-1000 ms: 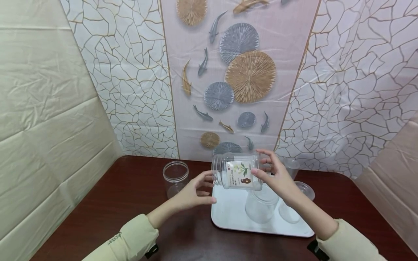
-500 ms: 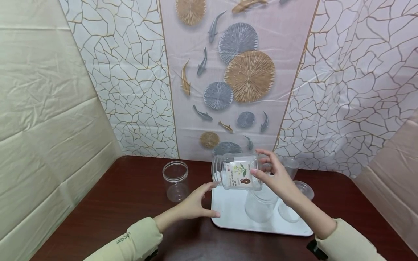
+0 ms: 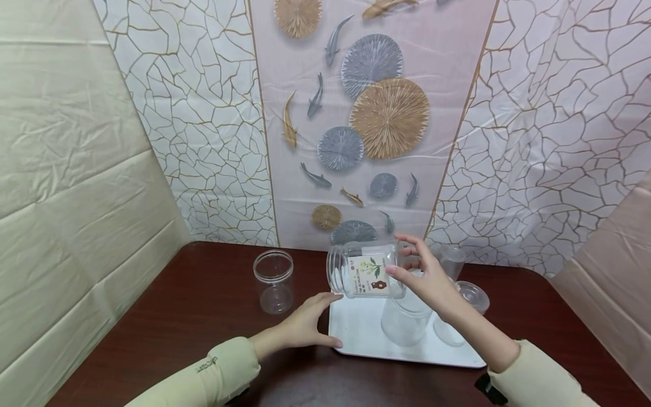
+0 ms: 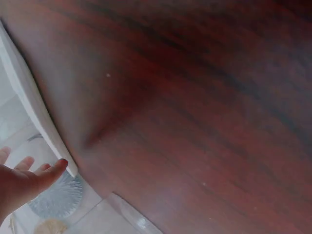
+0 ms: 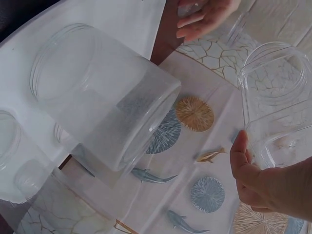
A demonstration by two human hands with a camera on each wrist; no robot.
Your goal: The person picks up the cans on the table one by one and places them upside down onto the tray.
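Note:
A clear jar (image 3: 367,272) with a flower-printed label lies sideways in the air above the white tray (image 3: 356,330), its threaded mouth toward the left. My right hand (image 3: 431,284) grips it near its base end; in the right wrist view the same hand (image 5: 265,183) holds the see-through jar (image 5: 275,105) at one edge. Just below the mouth is my left hand (image 3: 305,323), thumb and fingers spread, with nothing in it. Whether its fingertips touch the rim, I cannot tell. The left wrist view has only part of this hand (image 4: 29,185), at the lower left.
Another clear jar (image 3: 404,328) stands on the tray, partly behind the held one. More clear containers (image 3: 451,260) and a round clear lid-like piece (image 3: 475,295) are at the right. A separate open jar (image 3: 274,282) stands on the dark table to the left.
My left hand has come away from the jar's mouth, moving down and spreading its thumb and fingers. The labelled jar, still in my right hand, has shifted slightly left and down.

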